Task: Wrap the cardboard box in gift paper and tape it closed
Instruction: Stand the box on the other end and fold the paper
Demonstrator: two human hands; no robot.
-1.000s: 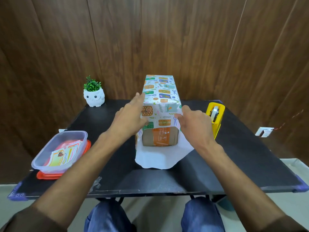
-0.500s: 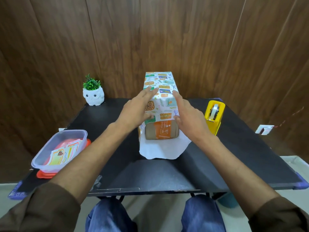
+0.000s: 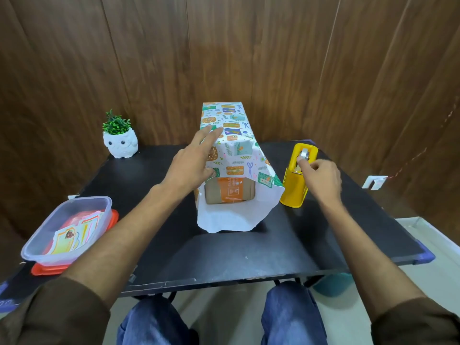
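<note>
The box [image 3: 230, 192] lay lengthwise mid-counter [image 3: 224, 255], toward the far edge; gift paper [image 3: 234, 150] was draped over it, near end uncovered. The left hand [image 3: 191, 165] pressed the paper onto the box top, fingers straight; the right hand [image 3: 321, 178] pinched the tape [image 3: 304, 154] at the yellow dispenser [image 3: 295, 192] just right of the box. Risks: a one-handed pull could drag the dispenser; the paper's right flap flared loose, so any easing of pressure could let the wrap spring open.

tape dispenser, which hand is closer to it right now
Right. The right hand is on the yellow tape dispenser, fingertips pinching at its roll. The left hand rests flat on the gift paper over the box, with the box between it and the dispenser.
</note>
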